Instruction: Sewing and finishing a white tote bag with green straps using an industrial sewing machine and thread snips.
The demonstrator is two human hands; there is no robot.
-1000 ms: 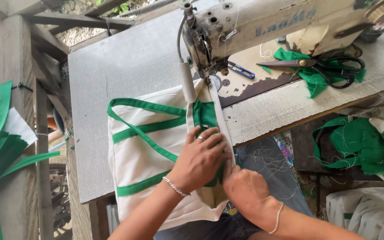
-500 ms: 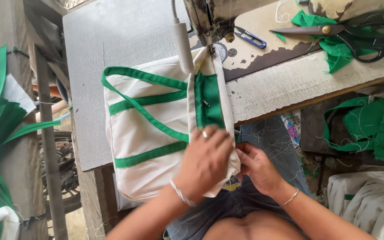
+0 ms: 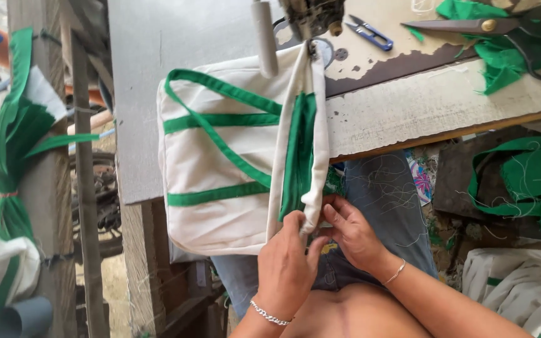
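Right now my left hand (image 3: 288, 263) and my right hand (image 3: 350, 235) meet at the near end of a cream cloth bag (image 3: 220, 163) trimmed with green straps (image 3: 220, 119). My left fingers are closed narrow, pinching the near corner of the bag's cream edge band (image 3: 316, 138); my right fingers are bent and close together, touching the same corner from the right, though I cannot tell whether they grip it.

The bag lies across the grey board (image 3: 158, 56) of the sewing table, its near part hanging off the edge above my lap. Its far end sits under the sewing machine's foot (image 3: 311, 25), with the green inner lining (image 3: 298, 150) showing between the two cream bands.

On the worn wooden tabletop (image 3: 433, 106) to the right lie small blue-handled thread snips (image 3: 370, 32), large scissors (image 3: 502, 28) and green fabric scraps (image 3: 502, 66) beside them. More green-and-white cloth (image 3: 527, 181) is heaped low on the right. At the far left, green strips (image 3: 14, 125) hang tied to a wooden post (image 3: 86, 188), and a white bundle (image 3: 1, 275) sits below them.
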